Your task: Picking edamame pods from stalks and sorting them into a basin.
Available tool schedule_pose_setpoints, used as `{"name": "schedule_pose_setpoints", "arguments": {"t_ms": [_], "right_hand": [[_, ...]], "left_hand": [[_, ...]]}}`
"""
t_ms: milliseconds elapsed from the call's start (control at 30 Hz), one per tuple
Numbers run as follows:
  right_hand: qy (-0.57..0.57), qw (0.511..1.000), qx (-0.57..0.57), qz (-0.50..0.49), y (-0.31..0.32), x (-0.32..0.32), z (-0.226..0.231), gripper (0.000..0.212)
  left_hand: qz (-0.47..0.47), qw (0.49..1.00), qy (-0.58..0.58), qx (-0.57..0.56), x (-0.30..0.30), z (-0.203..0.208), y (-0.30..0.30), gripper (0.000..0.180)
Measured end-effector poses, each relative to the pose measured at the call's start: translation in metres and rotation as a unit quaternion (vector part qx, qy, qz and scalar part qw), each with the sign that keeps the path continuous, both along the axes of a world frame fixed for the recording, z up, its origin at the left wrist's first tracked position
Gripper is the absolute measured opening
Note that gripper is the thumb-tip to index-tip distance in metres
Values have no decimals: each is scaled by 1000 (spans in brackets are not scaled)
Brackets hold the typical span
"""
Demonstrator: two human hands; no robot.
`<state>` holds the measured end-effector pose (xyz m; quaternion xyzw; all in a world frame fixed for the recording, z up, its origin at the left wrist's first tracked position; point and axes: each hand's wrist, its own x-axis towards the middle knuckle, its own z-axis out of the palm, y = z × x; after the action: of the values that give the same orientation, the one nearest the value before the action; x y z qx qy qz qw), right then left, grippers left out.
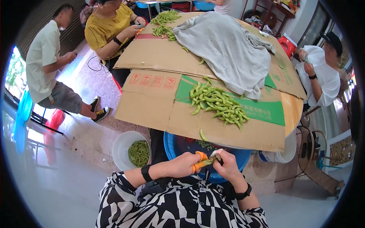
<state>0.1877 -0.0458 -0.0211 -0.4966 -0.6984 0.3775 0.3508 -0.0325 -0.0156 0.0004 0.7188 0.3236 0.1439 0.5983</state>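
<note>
My left hand (182,164), with orange covers (200,161) on thumb and finger, pinches a green bean pod (208,162) in front of my chest. Close beside it on the right, my right hand (228,166) is closed, its fingertips near the pod's end. A pale grey covering seems to wrap its thumb. Something small and dark shows by those fingers, too small to name. Both hands are over a blue basin (167,146), where some shelled green beans (205,144) show. Beyond the hands, a pile of green bean pods (218,100) lies on cardboard (148,102).
A grey cloth (228,49) covers a mound on the table. A white bucket (118,152) of pods (139,154) stands to the left, another white bucket (289,148) to the right. More pods (164,22) lie at the far left. Several people are around the table.
</note>
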Motion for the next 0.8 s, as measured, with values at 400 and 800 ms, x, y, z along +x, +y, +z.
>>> {"name": "schedule_pose_setpoints", "arguments": {"t_ms": [400, 800], "right_hand": [[34, 990, -134, 41, 1, -3, -5, 19], [150, 957, -239, 75, 6, 5, -4, 14]], "left_hand": [[62, 970, -83, 221, -6, -39, -3, 18], [6, 932, -132, 339, -2, -41, 2, 20]]}}
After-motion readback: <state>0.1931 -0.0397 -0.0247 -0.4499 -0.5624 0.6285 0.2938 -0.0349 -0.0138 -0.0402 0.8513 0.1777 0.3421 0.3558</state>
